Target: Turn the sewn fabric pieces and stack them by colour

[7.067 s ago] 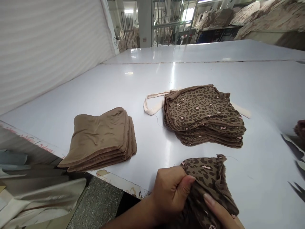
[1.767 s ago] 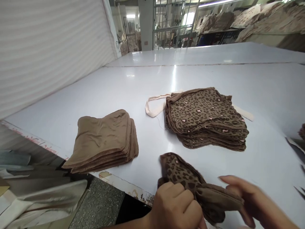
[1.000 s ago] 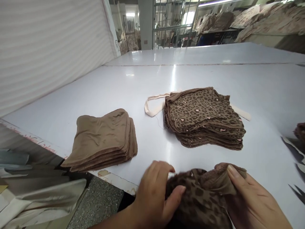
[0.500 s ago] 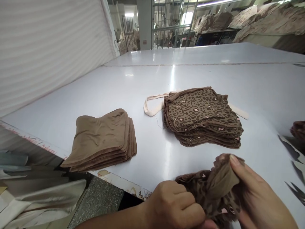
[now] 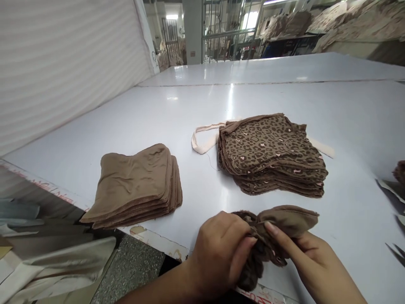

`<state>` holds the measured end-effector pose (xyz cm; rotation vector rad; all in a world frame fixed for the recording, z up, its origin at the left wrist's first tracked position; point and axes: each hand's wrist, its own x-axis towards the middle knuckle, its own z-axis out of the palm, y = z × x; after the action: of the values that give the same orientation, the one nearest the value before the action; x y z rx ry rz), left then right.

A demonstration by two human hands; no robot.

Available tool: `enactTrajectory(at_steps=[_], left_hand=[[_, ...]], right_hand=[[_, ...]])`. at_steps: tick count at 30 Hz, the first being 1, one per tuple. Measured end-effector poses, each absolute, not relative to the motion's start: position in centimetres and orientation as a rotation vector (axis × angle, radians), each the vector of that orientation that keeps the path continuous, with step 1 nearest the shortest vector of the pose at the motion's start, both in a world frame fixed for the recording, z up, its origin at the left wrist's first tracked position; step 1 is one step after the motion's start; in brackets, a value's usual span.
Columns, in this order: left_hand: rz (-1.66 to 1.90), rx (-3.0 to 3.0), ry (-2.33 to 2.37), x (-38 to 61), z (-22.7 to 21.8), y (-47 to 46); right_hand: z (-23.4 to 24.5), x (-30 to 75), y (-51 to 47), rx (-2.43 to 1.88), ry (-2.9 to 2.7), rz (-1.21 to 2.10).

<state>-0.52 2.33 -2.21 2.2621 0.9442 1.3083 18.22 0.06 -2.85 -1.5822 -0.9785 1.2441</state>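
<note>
Two bare forearms (image 5: 152,292) run in from the bottom edge of the frame, ending in a broad-knuckled left hand (image 5: 220,257) and a slimmer, long-fingered right hand (image 5: 311,261). Smooth oval fingernails (image 5: 269,227) reach just past the fingertips; skin shows right up to the picture's edge.

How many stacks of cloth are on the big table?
2: a plain brown stack on the left, a leopard-print stack on the right. A dark bundle at the right edge may be another, partly hidden.
</note>
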Motion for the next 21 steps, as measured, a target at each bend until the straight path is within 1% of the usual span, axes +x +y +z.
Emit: enactTrajectory(at_steps=[1, 3, 4, 6, 8, 12, 15, 18, 21], left_hand=[[1.306, 2.176, 1.071, -0.7, -2.2, 2.2], [1.151, 1.923, 1.274, -1.2, -2.3, 1.8], [1.024, 1.774, 1.298, -1.3, -2.4, 1.6], [0.81, 1.48, 1.194, -1.4, -2.5, 1.5], [0.764, 1.184, 1.021, -0.9, -2.5, 1.7], [0.836, 0.725, 0.756, 0.4, -2.6, 2.0], [0.834, 0.738, 0.713, 0.6, -3.1, 0.8], [0.752, 0.841, 0.63, 0.1, -3.7, -0.7], [0.664, 0.913, 0.614, -1.3, -3.5, -0.4]], right_hand=[[-3.0, 18.2, 0.0, -1.591, -0.97, 1.209], [-3.1, 18.1, -0.1, -1.624, -0.886, 1.035], [-3.0, 17.9, -0.1, -1.646, -0.843, 0.954], [-2.8, 17.4, -0.4, -1.656, -0.771, 0.896], [-2.8, 16.7, -0.8, -1.595, -0.726, 0.974], [-2.9, 15.8, -1.8, -1.412, -0.644, 1.158], [-2.3, 15.8, -2.0, -1.42, -0.426, 1.131], [-1.1, 16.1, -1.5, -1.432, -0.202, 1.13], [-0.4, 16.2, -0.7, -1.396, -0.273, 1.144]])
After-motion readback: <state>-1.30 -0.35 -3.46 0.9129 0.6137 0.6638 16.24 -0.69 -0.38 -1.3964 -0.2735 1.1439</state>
